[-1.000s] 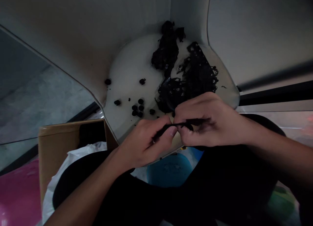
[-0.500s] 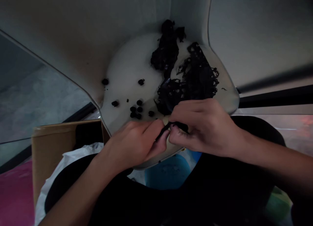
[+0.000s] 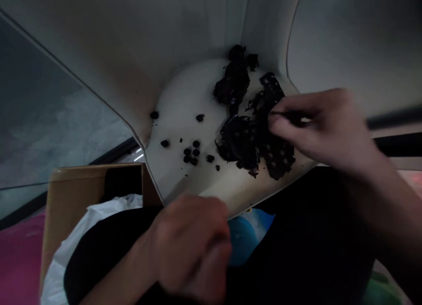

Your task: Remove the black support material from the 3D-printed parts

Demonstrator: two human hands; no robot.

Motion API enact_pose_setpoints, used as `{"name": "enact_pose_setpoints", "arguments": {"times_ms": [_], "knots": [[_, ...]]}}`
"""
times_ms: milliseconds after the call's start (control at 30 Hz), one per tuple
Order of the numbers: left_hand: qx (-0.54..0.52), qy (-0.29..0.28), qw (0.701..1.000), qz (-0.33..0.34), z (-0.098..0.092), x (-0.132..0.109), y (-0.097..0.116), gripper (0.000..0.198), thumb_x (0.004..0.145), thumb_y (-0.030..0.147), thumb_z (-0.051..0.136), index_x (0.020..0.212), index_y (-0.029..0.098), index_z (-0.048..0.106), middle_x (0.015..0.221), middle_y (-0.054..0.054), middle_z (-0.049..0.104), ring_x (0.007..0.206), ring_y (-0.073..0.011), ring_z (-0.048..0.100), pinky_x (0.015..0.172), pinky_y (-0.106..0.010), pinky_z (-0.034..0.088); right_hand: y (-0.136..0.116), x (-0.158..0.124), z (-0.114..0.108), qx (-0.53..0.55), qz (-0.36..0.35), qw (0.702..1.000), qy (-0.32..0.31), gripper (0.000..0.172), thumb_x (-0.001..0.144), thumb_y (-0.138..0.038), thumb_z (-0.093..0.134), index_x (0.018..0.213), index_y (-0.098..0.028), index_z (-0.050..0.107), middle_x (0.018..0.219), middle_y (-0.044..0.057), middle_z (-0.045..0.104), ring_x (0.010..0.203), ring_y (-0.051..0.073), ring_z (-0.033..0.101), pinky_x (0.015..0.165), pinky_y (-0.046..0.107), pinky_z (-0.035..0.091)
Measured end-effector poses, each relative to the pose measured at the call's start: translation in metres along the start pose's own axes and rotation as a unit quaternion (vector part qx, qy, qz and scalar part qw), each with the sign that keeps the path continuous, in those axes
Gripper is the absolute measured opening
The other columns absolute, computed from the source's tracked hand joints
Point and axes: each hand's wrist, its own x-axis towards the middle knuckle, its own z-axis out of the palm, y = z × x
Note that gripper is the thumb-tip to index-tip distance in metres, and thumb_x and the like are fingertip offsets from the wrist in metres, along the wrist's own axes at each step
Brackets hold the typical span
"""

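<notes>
Over the right-hand heap of torn, perforated black pieces [image 3: 280,160], my right hand [image 3: 325,125] is closed in a pinch. A dark bit shows between its thumb and forefinger, hard to part from the heap behind. My left hand [image 3: 194,248] hovers in front of the seat's near edge, fingers curled in and blurred; what it holds, if anything, is hidden. Another crumpled black clump [image 3: 232,83] lies toward the back of the pale chair seat [image 3: 184,94]. Several small round black pieces [image 3: 196,152] are scattered on the seat's left part.
The chair's curved backrest [image 3: 184,28] rises behind the seat. At the left stands a cardboard box [image 3: 66,199] with a white plastic bag [image 3: 69,252] beside my leg. A blue container [image 3: 242,239] is below the seat, and a magenta thing [image 3: 21,256] sits at far left.
My hands were together with a thin black strip between them; they have parted. The right moved up and right onto the heap, the left down toward me. The view has shifted slightly.
</notes>
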Motion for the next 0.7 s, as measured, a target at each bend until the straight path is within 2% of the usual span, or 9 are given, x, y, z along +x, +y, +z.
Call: {"name": "enact_pose_setpoints", "arguments": {"times_ms": [33,67,200,267,433,533,700], "knots": [[0.024,-0.032,0.998,0.047,-0.004,0.002,-0.002,0.023,0.109,0.025,0.062,0.086,0.026,0.067,0.072,0.001,0.066,0.060,-0.0167,0.057,0.058,-0.033,0.041,0.002,0.001,-0.004,0.021,0.010,1.000,0.009,0.024,0.100,-0.011,0.067,0.078,-0.020,0.069,0.066,0.000,0.066,0.057,0.010,0.052,0.054,0.031,0.034],[0.054,-0.031,0.996,0.064,-0.008,0.006,-0.005,0.017,0.111,0.025,0.060,0.095,0.026,0.068,0.077,0.001,0.067,0.064,-0.0158,0.058,0.061,-0.031,0.043,0.001,0.001,-0.005,0.060,-0.007,0.998,-0.015,0.022,0.101,-0.012,0.068,0.081,-0.020,0.071,0.069,0.000,0.069,0.059,0.011,0.056,0.056,0.031,0.038],[0.102,-0.052,0.989,0.091,-0.018,0.027,-0.016,0.014,0.116,0.029,0.056,0.116,0.024,0.069,0.098,-0.003,0.072,0.079,-0.0153,0.062,0.074,-0.029,0.047,-0.013,0.001,0.001,0.135,-0.032,0.986,-0.089,0.008,0.104,-0.024,0.075,0.100,-0.023,0.082,0.093,0.003,0.080,0.080,0.018,0.071,0.071,0.035,0.052],[0.105,-0.071,0.987,0.101,-0.018,0.033,-0.016,0.014,0.116,0.029,0.057,0.116,0.024,0.070,0.105,-0.004,0.075,0.082,-0.0158,0.064,0.077,-0.029,0.048,-0.018,0.002,0.005,0.156,-0.019,0.984,-0.082,0.009,0.105,-0.026,0.077,0.104,-0.026,0.086,0.098,0.004,0.081,0.085,0.020,0.073,0.073,0.036,0.054],[0.116,-0.072,0.985,0.105,-0.015,0.036,-0.015,0.009,0.113,0.018,0.061,0.112,0.023,0.069,0.105,-0.002,0.077,0.089,-0.0139,0.068,0.082,-0.025,0.050,-0.025,0.000,0.004,0.221,0.012,0.974,-0.045,0.012,0.103,-0.023,0.082,0.110,-0.028,0.090,0.092,0.001,0.082,0.076,0.016,0.071,0.066,0.033,0.053],[0.123,-0.081,0.980,0.132,-0.015,0.039,-0.017,0.010,0.113,0.020,0.062,0.106,0.022,0.069,0.099,0.000,0.075,0.090,-0.0138,0.068,0.083,-0.024,0.051,-0.028,-0.001,0.004,0.235,-0.015,0.970,-0.060,0.016,0.104,-0.020,0.079,0.114,-0.028,0.089,0.094,0.000,0.083,0.080,0.015,0.074,0.068,0.033,0.055],[0.195,-0.093,0.966,0.139,-0.015,0.046,-0.021,0.018,0.114,0.024,0.064,0.095,0.021,0.065,0.090,0.001,0.066,0.080,-0.0138,0.065,0.072,-0.025,0.048,-0.022,-0.001,0.011,0.247,-0.030,0.964,-0.090,0.015,0.105,-0.025,0.077,0.115,-0.030,0.088,0.099,0.002,0.082,0.086,0.018,0.076,0.071,0.036,0.057]]}}
